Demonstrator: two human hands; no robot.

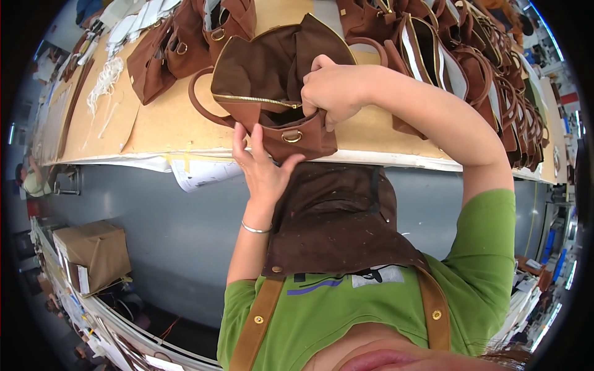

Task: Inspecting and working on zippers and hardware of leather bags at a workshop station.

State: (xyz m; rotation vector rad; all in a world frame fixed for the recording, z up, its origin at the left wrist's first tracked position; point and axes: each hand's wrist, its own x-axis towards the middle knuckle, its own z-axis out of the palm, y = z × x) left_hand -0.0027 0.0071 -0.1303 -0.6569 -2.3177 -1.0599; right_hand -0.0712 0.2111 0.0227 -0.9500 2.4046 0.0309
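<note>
A brown leather handbag (272,93) lies at the near edge of the tabletop (161,123), its mouth open toward the person. A gold zipper (253,99) runs along the open edge, and the dark brown lining shows inside; what lies deeper in the bag cannot be told. A rounded handle (201,105) curves out on the bag's left side, and a gold ring (292,136) hangs on its front tab.

The right hand (334,86) reaches over the bag, its grip pressed together on the bag's upper edge beside the opening, the fingers curled into the mouth. The left hand (263,167) comes up from below the tabletop's edge, fingers spread and touching the underside of the bag's front corner, without pinching it. A thin silver bracelet (255,229) sits on the left wrist.

Further back on the tabletop, a second brown bag (167,52) lies to the left, and another open bag (229,21) stands behind the one in hand. Along the right side a long row of brown bags (495,80) stands packed close together, some open and showing pale lining. White cords (105,80) lie on the tabletop at the left. Sheets of white paper (198,172) hang over the tabletop's front edge.

The person wears a green shirt (482,247) and a dark brown apron (334,222) with tan straps. A cardboard box (93,253), closed, sits on the floor at the lower left.
</note>
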